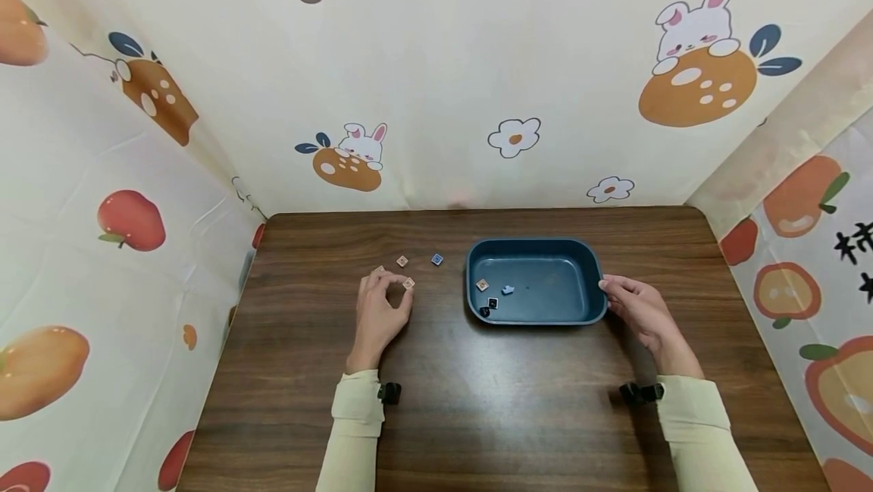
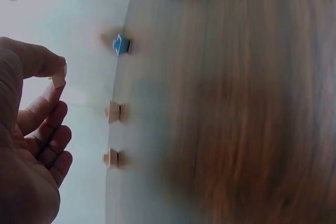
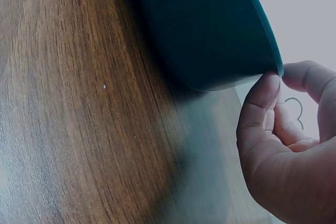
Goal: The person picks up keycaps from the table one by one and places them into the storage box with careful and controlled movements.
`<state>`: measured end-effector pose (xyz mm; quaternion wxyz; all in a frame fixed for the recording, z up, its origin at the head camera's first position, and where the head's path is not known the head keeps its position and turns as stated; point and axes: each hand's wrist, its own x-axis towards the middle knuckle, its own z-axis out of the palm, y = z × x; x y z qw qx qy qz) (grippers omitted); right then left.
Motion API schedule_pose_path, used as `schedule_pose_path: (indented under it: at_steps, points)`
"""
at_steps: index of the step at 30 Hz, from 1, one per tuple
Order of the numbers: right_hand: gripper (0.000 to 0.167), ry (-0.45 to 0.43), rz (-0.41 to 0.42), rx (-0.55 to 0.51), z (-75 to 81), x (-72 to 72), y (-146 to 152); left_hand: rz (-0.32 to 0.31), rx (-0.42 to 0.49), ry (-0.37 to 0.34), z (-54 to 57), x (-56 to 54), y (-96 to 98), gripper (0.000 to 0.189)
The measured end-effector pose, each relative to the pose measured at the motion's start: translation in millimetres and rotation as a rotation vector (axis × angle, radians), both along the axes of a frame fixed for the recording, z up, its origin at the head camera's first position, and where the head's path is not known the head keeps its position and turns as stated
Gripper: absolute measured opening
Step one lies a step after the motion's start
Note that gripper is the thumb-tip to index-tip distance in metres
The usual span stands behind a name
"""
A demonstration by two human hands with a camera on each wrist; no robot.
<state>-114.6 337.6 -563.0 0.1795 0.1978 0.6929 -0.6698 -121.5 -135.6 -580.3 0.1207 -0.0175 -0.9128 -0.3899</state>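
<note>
Between thumb and index finger, my left hand [image 1: 380, 316] pinches a small beige keyboard switch [image 1: 408, 283], held up off the table in the left wrist view. Close by on the table are two more beige switches [image 2: 114, 112] and a blue switch [image 1: 437, 259]; in the head view the fingers partly cover one of the beige ones. My right hand [image 1: 641, 314] grips the right rim of a dark blue tray [image 1: 535, 323] between thumb and fingers. Inside the tray's left part lie a beige switch [image 1: 482, 285], a light blue one [image 1: 508, 290] and two black ones [image 1: 492, 303].
The brown wooden table [image 1: 477, 416] meets a white printed cloth [image 1: 443, 98] at its back edge, and similar cloth hangs at both sides. A black band [image 1: 389, 393] sits at the left wrist, another [image 1: 641, 393] at the right.
</note>
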Motion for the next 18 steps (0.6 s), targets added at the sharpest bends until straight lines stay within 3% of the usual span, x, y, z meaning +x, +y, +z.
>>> schedule_pose_path:
  at_steps: [7,18]
  points:
    - [0.010,-0.003,-0.005,-0.022,-1.1,-1.0,1,-0.023,0.001,-0.011,0.3,1.2,11.8,0.017]
    - [0.010,-0.009,-0.001,-0.024,-1.2,-0.2,2,-0.064,-0.003,0.032,4.8,-5.2,19.8,0.018]
